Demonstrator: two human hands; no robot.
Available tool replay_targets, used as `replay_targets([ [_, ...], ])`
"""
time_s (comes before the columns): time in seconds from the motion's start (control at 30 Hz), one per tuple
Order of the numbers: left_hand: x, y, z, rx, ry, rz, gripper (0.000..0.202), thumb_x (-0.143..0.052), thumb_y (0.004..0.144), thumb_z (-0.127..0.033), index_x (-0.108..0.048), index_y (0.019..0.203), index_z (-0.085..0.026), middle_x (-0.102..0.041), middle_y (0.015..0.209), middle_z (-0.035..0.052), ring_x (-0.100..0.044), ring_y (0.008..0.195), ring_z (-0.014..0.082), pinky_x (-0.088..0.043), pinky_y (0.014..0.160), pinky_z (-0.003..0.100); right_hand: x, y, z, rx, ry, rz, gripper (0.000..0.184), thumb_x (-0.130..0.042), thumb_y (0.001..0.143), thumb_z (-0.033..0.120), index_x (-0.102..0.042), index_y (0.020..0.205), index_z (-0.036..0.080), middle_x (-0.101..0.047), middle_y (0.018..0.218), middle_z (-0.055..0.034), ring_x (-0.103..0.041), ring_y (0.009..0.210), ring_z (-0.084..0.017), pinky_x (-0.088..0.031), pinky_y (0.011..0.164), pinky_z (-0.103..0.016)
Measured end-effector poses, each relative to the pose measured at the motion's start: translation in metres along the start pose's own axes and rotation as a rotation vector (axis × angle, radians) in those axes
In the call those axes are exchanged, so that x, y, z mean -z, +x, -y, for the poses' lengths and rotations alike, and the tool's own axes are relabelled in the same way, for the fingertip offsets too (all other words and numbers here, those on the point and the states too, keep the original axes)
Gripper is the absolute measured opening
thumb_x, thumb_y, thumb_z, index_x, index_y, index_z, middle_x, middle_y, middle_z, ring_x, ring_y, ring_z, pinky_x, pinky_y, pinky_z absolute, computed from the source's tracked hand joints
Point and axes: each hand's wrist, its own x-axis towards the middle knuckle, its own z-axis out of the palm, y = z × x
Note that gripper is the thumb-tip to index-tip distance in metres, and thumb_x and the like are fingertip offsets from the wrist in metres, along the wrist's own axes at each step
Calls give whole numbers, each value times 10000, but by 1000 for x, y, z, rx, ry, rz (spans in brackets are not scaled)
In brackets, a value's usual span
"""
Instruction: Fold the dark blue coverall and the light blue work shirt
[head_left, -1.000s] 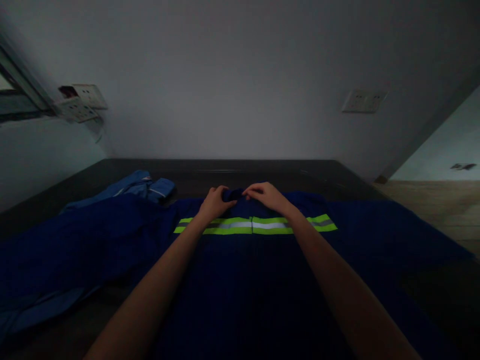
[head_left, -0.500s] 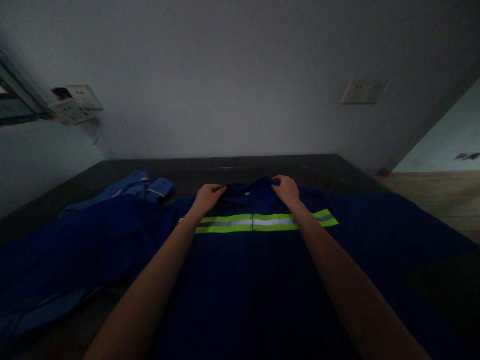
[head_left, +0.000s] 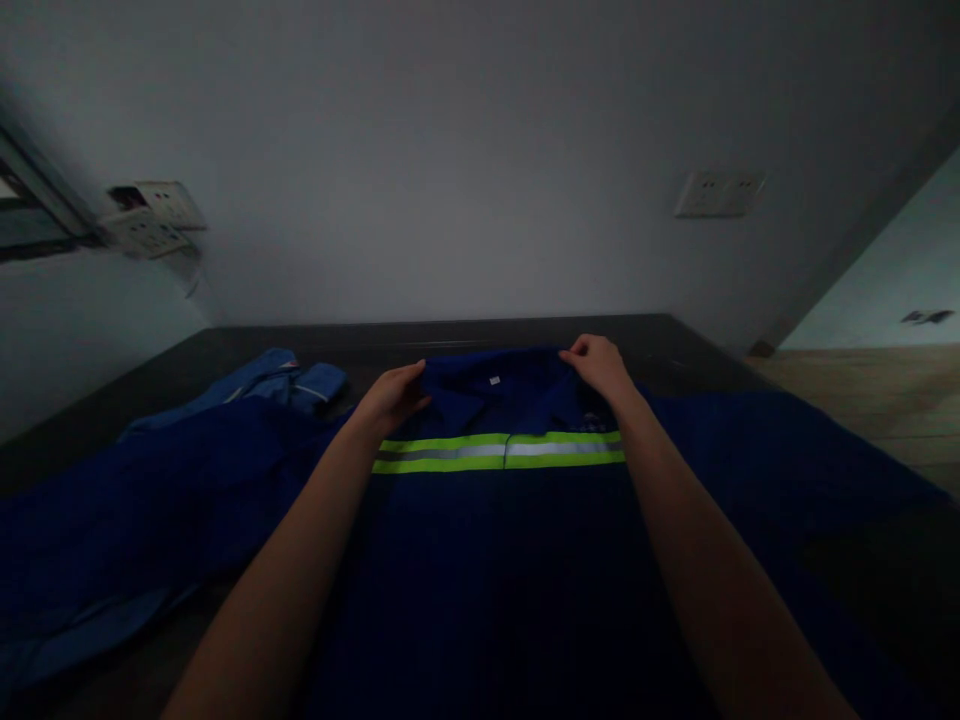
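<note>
A: What is the left hand [head_left: 394, 395] doing?

B: It is gripping the collar [head_left: 487, 374] of the blue garment [head_left: 480, 540] near its left end, the thumb pressing on the near side of the cloth and the fingers holding at the upper edge

A: And the right hand [head_left: 598, 364]?

B: That one is pinching the other end of the collar between thumb and fingertips, so the collar is spanning the gap between the two hands, with a small white label [head_left: 494, 381] showing in it

A: Where is the rest of the garment lying, then?

B: It is spreading over the dark table [head_left: 360, 350], mostly on the near side of both hands. A yellow-green and silver band [head_left: 442, 455] is running across it, just nearer than the hands. One sleeve [head_left: 780, 440] is stretching away to the right of the right hand, and more dark blue cloth [head_left: 187, 480] is extending to the left of the left hand

A: Is anything else sitting close by?

B: A lighter blue cloth [head_left: 251, 382] is lying to the left of the left hand, well apart from the right one. Beyond both hands the wall [head_left: 450, 180] is rising, a double socket [head_left: 720, 193] sitting on it, higher up and past the right hand
</note>
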Motion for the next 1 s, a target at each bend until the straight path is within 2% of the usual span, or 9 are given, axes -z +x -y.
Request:
replay_targets([
  [0.1,-1,2,2,76,-69,34,230,-530,871,-280,-541,667,-174,-543,563,-32,-521,510,94,-472,581,234,-3,2,-6,-2,-25,37,129,-614,824,293,-631,762,180,-676,811,-45,-614,777,-177,-414,682,-266],
  [0.17,-2,4,4,66,-47,51,228,-519,871,-280,-547,669,-177,-547,564,-24,-527,514,101,-468,581,234,-6,4,-9,3,-39,51,129,-598,839,294,-624,783,180,-676,827,-50,-611,781,-177,-407,681,-264],
  [0.3,1,3,3,-18,19,93,106,-579,814,-216,-642,890,-177,-644,733,15,-586,619,115,-456,584,220,-12,6,-15,6,-59,53,132,-543,875,296,-606,839,186,-676,887,-64,-610,823,-186,-402,692,-262],
  [0.4,5,1,0,-45,6,150,315,-583,758,-105,-642,1050,-208,-669,884,23,-598,669,103,-455,594,209,-13,8,-17,-8,-60,66,137,-517,887,297,-594,862,186,-673,909,-74,-609,845,-200,-401,696,-267],
  [0.53,4,0,0,-84,67,203,520,-539,657,30,-622,1100,-229,-659,978,16,-572,645,82,-442,561,196,-14,9,-16,-24,-65,72,163,-488,897,310,-590,879,184,-669,911,-87,-608,841,-211,-400,695,-273],
  [0.67,-1,1,10,-62,82,126,549,-530,626,62,-592,1099,-209,-652,930,15,-597,673,95,-486,608,221,-13,10,-14,-50,-43,91,182,-477,899,325,-590,880,183,-668,886,-79,-607,826,-210,-399,681,-268],
  [0.77,-4,4,19,-24,137,50,441,-580,684,10,-575,1072,-201,-639,875,17,-605,670,106,-507,601,236,-12,9,-13,-57,-33,119,194,-478,902,338,-588,882,179,-669,892,-79,-605,827,-204,-397,678,-263],
  [0.87,-3,8,28,-58,244,-3,364,-660,707,-48,-560,1032,-181,-627,855,25,-616,700,117,-517,594,223,-11,9,-12,-52,-32,143,199,-481,905,343,-585,883,175,-670,901,-86,-605,827,-201,-393,674,-260],
  [1.0,-1,10,32,-60,336,20,402,-677,690,-28,-551,1044,-173,-608,790,12,-613,667,122,-520,599,237,-11,8,-12,-47,-41,146,201,-486,905,350,-582,874,176,-673,915,-93,-607,833,-204,-393,666,-261],
])
